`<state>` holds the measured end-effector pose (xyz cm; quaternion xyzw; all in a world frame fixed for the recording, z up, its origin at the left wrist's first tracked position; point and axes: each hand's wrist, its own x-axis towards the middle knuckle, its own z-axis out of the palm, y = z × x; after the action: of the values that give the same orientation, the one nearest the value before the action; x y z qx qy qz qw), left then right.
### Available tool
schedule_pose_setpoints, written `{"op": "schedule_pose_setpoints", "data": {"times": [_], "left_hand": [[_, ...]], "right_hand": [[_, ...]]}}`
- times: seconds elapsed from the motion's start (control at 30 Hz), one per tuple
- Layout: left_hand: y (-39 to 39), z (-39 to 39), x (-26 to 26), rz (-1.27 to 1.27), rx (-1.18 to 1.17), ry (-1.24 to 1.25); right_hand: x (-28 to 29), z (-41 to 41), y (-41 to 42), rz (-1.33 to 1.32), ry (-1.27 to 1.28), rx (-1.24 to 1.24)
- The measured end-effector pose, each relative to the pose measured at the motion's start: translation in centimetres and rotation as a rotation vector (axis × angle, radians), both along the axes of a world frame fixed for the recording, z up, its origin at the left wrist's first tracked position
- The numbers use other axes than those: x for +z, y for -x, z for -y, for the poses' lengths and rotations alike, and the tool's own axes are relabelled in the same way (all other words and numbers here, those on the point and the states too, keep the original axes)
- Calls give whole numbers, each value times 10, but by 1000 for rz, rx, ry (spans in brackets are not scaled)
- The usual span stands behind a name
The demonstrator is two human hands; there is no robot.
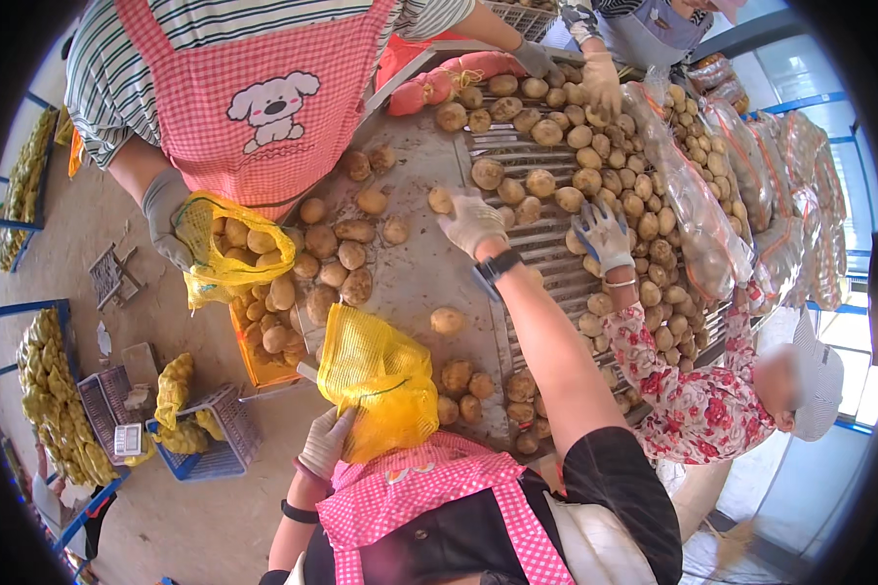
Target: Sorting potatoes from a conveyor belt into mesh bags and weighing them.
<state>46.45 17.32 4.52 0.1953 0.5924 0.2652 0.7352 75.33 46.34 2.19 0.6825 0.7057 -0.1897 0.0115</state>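
My left hand, in a light glove, grips the lower left side of a yellow mesh bag. The bag hangs in front of my pink checked apron and looks mostly flat. My right hand, also gloved and slightly blurred, is stretched out over the metal sorting table, where the sheet meets the slatted part. A potato lies right at its fingertips; whether they close on it is unclear. One loose potato rests between my arm and the bag, and several potatoes sit behind the bag's right edge.
Opposite, a co-worker's gloved hand holds a yellow mesh bag of potatoes above an orange crate. Other workers' gloved hands reach among potatoes on the slats. Plastic crates and a scale stand left.
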Motion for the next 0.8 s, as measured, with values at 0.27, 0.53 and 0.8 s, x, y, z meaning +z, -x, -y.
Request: {"op": "schedule_pose_setpoints", "data": {"times": [0.27, 0.53, 0.8], "left_hand": [[-22, -24, 22, 126, 147, -21], [-32, -57, 35, 228, 381, -122], [-56, -62, 50, 64, -115, -333]], "right_hand": [[-63, -2, 6, -403, 10, -86], [59, 135, -12, -1553, 1079, -241], [53, 220, 38, -1724, 1223, -814]]}}
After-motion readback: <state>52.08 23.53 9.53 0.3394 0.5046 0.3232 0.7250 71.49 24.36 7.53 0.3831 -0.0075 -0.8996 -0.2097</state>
